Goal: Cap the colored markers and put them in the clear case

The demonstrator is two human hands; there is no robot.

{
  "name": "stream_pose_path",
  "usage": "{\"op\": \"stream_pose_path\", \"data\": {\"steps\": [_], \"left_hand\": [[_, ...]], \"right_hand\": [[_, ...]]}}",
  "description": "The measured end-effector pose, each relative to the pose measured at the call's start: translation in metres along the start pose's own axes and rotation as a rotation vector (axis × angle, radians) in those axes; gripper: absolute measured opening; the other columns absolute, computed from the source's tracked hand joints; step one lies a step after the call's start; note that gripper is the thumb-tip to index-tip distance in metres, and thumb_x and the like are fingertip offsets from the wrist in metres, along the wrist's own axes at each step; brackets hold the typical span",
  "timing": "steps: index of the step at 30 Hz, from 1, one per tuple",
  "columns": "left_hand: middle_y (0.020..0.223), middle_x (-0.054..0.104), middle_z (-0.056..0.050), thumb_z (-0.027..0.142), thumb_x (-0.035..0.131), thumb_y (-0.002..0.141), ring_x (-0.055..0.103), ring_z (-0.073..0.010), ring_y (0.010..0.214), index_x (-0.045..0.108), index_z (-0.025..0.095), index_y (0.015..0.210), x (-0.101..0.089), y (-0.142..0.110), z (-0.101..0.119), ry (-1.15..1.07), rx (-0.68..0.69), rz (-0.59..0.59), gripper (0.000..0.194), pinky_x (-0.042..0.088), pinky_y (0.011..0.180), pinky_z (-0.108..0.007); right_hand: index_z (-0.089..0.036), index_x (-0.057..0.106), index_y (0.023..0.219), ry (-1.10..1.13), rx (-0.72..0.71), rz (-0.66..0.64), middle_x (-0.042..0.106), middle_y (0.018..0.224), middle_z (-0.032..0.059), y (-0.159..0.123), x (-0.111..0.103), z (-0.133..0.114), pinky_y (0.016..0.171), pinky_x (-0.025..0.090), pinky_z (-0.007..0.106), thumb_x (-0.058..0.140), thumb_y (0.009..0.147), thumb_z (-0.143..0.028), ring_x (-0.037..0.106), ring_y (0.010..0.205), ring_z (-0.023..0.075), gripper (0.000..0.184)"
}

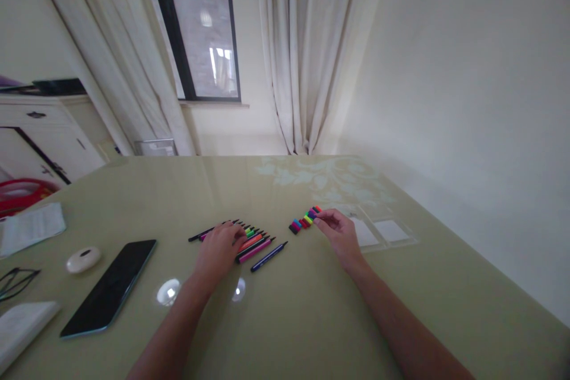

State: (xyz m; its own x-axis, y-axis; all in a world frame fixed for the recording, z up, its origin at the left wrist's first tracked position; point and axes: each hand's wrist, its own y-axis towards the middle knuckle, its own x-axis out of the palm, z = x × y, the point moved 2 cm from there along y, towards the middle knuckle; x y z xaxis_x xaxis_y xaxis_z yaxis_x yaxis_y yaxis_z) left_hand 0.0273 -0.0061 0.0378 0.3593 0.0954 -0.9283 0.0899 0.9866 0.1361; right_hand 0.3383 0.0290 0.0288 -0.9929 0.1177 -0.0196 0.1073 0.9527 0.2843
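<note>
Uncapped felt-tip markers in many colours lie side by side, slanted, with their dark tips pointing away to the right. My left hand (220,246) rests over this row, its fingers curled down among the markers and covering part of them; what they grip is hidden. A pink marker (256,250) and a dark blue marker (269,257) lie at the near right end of the row. Farther right is a small cluster of coloured marker caps (304,223). My right hand (337,230) reaches to its right end, with thumb and forefinger pinched on a dark purple-blue cap (312,214).
Behind my right hand lies a clear plastic case (386,244) with white inserts. On the left are a black phone (109,288), a round white case (84,260), glasses (18,282), a white block-like object (24,332) and papers (33,228). A wall runs along the table's right edge.
</note>
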Motion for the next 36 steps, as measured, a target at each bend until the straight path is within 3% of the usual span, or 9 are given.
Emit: {"op": "stream_pose_path", "data": {"steps": [5, 11, 15, 18, 23, 29, 36], "left_hand": [[0.103, 0.075, -0.006, 0.027, 0.059, 0.095, 0.066, -0.0277, 0.105, 0.073, 0.022, 0.093, 0.001, -0.002, -0.002, -0.027, 0.001, -0.029, 0.015, 0.046, 0.092, -0.038], [0.097, 0.074, -0.006, 0.028, 0.064, 0.090, 0.067, -0.0284, 0.100, 0.073, 0.022, 0.089, 0.001, -0.004, -0.002, -0.037, 0.013, -0.056, 0.011, 0.047, 0.089, -0.040], [0.095, 0.073, -0.007, 0.031, 0.062, 0.091, 0.066, -0.0286, 0.096, 0.071, 0.021, 0.084, 0.000, -0.004, 0.006, -0.090, 0.055, 0.037, 0.015, 0.048, 0.087, -0.041], [0.096, 0.073, -0.006, 0.036, 0.058, 0.095, 0.067, -0.0259, 0.094, 0.068, 0.022, 0.090, -0.001, -0.004, 0.021, -0.261, 0.123, 0.126, 0.018, 0.050, 0.084, -0.038], [0.095, 0.074, -0.002, 0.037, 0.059, 0.097, 0.069, -0.0197, 0.088, 0.066, 0.024, 0.100, 0.005, -0.009, 0.045, -0.520, 0.234, 0.118, 0.015, 0.052, 0.078, -0.030], [0.096, 0.075, 0.000, 0.035, 0.067, 0.095, 0.069, -0.0187, 0.087, 0.068, 0.025, 0.102, 0.007, -0.011, 0.046, -0.510, 0.279, 0.199, 0.012, 0.052, 0.079, -0.030], [0.095, 0.074, -0.001, 0.036, 0.067, 0.094, 0.068, -0.0187, 0.087, 0.068, 0.024, 0.103, 0.008, -0.010, 0.045, -0.508, 0.286, 0.205, 0.015, 0.053, 0.080, -0.031]], "right_hand": [[-0.019, 0.073, 0.084, 0.003, -0.006, -0.004, 0.076, 0.085, 0.0058, 0.001, 0.000, 0.003, 0.077, 0.056, 0.034, 0.085, 0.073, -0.045, 0.071, 0.080, 0.0213, 0.031], [-0.019, 0.073, 0.086, 0.031, 0.000, -0.032, 0.077, 0.086, 0.0062, -0.001, 0.002, 0.001, 0.077, 0.057, 0.033, 0.085, 0.073, -0.042, 0.073, 0.081, 0.0214, 0.028], [-0.020, 0.076, 0.090, 0.036, -0.014, -0.083, 0.079, 0.093, 0.0075, -0.005, 0.006, -0.003, 0.083, 0.059, 0.037, 0.084, 0.076, -0.041, 0.075, 0.086, 0.0226, 0.027], [-0.021, 0.078, 0.094, 0.033, -0.038, -0.153, 0.080, 0.095, 0.0074, -0.009, 0.010, -0.007, 0.087, 0.059, 0.039, 0.082, 0.079, -0.040, 0.075, 0.089, 0.0232, 0.024], [-0.025, 0.080, 0.095, 0.067, -0.097, -0.226, 0.079, 0.098, 0.0054, -0.017, 0.017, -0.018, 0.090, 0.059, 0.039, 0.082, 0.080, -0.035, 0.074, 0.093, 0.0222, 0.018], [-0.027, 0.081, 0.095, 0.090, -0.123, -0.245, 0.078, 0.099, 0.0050, -0.020, 0.018, -0.028, 0.092, 0.059, 0.038, 0.082, 0.081, -0.033, 0.073, 0.096, 0.0216, 0.015], [-0.025, 0.080, 0.095, 0.101, -0.105, -0.250, 0.078, 0.099, 0.0054, -0.021, 0.018, -0.030, 0.092, 0.058, 0.038, 0.083, 0.080, -0.035, 0.073, 0.096, 0.0216, 0.017]]}}
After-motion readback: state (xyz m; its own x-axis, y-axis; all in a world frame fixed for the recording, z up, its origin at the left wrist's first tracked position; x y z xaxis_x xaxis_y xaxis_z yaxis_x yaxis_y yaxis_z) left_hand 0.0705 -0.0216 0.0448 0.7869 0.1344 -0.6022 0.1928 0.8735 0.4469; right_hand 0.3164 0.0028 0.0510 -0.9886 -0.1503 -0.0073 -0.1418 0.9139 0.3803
